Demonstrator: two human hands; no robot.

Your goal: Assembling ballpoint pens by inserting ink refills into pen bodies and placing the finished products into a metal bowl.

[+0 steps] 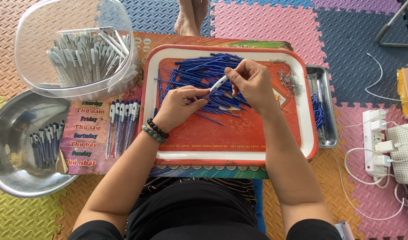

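Between the two hands, over the red tray (297, 133), a white pen barrel (219, 83) is pinched at its upper end by the thumb and fingers of the right hand (253, 84). The left hand (179, 106) is closed on a thin blue refill (205, 95) and points its tip at the barrel's lower opening; whether the tip has entered cannot be told.

Under both hands lies a loose heap of refills (199, 71), fanned across the tray's far half. Right of the right hand, a small pile of springs (290, 82) sits at the tray's edge, and beyond it a narrow steel pan (328, 111) holds more blue pieces. Left of the left hand, a row of finished pens (121, 124) lies on the table (84, 142); farther left are a clear tub (72, 49) of white barrels and a steel bowl (17, 146) with a few pens.

To do the step well, the person would likely keep the barrel steady and tilted toward the refill, grip the refill near its tip so it does not bend, and line the two up along one axis before sliding. Wrists resting low over the tray should help, and any dropped piece would land in it.
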